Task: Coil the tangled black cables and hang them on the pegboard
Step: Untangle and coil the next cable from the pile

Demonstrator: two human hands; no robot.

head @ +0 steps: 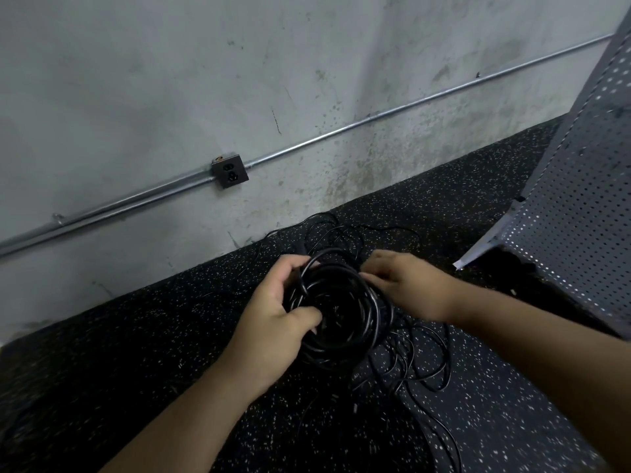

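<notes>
Cables (341, 302) loop in my gripping left hand (273, 312), my right hand (403, 285) pinches them; I should feed slack evenly.

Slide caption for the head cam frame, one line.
Mid-coil: left hand grips the black cable coil, right hand pinches its edge; loose strands trail on the speckled floor, pegboard at right.

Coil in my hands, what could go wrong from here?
1. The coil looks uneven, and the left hand grips only one side of it; loops might slip out and spring open.
2. Loose cable lies tangled on the floor below the right hand; pulling it in could tighten a knot.
3. The pegboard stands off to the right, so carrying the coil there may drag the tail.
</notes>
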